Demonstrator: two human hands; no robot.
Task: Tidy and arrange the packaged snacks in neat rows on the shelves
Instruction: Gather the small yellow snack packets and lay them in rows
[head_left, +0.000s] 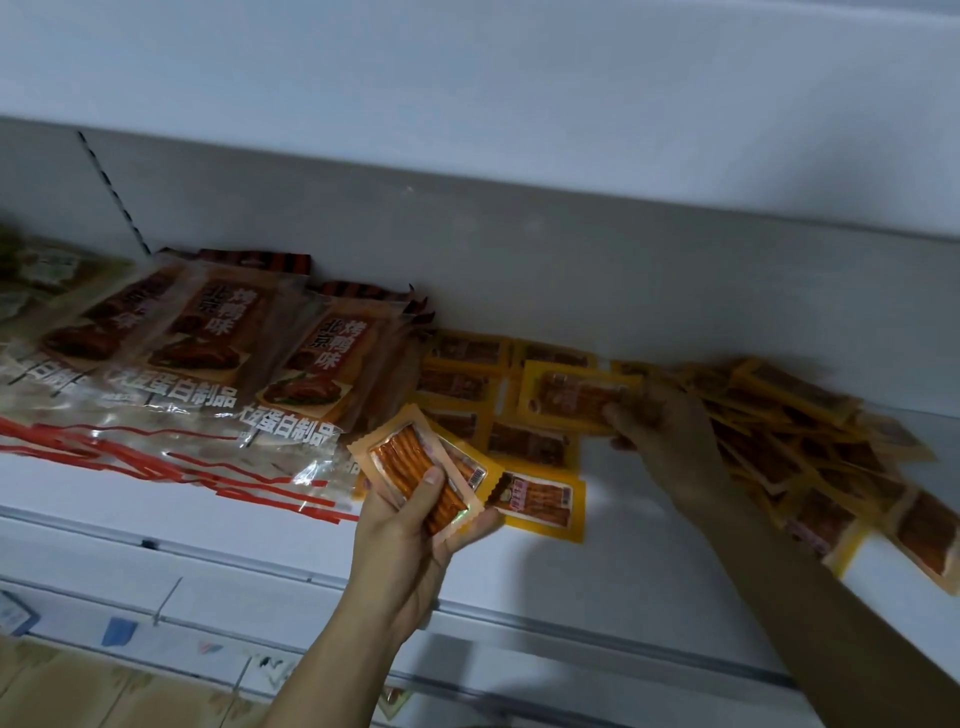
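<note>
Head cam: left hand (415, 512) gripped an orange plastic snack packet (415, 470) above the white shelf (649, 561); right hand (670, 434) pinched a yellow snack packet (571, 395) lying flat further back.

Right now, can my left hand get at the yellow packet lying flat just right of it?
Probably not freely: the left hand already grips packets. The yellow packet lies uncovered beside it.
</note>
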